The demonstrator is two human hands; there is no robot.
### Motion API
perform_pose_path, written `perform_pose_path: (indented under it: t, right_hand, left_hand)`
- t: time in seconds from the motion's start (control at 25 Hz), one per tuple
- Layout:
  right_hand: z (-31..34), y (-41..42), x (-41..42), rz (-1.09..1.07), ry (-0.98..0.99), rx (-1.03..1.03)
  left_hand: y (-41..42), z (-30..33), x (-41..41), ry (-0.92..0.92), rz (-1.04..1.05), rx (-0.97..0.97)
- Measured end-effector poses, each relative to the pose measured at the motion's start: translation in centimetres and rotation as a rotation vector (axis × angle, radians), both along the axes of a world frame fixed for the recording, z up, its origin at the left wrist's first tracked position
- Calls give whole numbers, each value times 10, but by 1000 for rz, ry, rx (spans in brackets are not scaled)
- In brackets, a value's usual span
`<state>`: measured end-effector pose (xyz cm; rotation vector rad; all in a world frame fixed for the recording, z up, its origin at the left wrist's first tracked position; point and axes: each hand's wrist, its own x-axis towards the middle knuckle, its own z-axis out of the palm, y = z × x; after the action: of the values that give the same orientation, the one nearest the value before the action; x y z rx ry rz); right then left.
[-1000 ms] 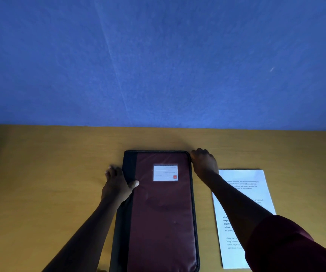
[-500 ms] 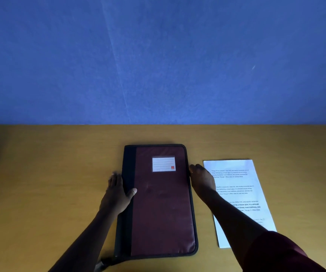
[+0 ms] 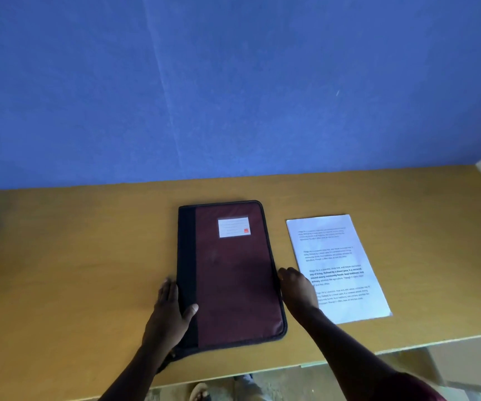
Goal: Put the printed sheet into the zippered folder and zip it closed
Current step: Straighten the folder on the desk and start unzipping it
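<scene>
**Both our hands at the edges of the folder**

Our left hand [image 3: 172, 309] lies flat, palm down, at the left edge of the dark red fabric zippered folder with the black spine [image 3: 233, 273]: its fingers are straight and point away from us, and the thumb reaches rightward onto the spine. The bare left forearm runs back to the lower edge of the view. Our right hand [image 3: 297, 287] sits at the folder's right edge, fingers bent against it; whether they grip anything cannot be told. Its forearm ends in a dark red sleeve [image 3: 415, 386].
</scene>
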<state>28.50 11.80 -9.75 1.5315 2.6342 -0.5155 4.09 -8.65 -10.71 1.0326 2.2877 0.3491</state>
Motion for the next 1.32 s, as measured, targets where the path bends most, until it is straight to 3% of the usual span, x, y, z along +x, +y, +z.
perform_pose_path:
  t: [0.36,0.76,1.32]
  right_hand:
    - [-5,-80,52,-125,41,-35]
    - [4,-134,49,-315,88,-83]
    - [10,-179,-6,-221,118,-132]
  left_hand:
    - [-60,-8,16,-10,-104,37]
    - [-72,-6,17,1,-155,62]
    - [-91,-3,13,-61,-225,53]
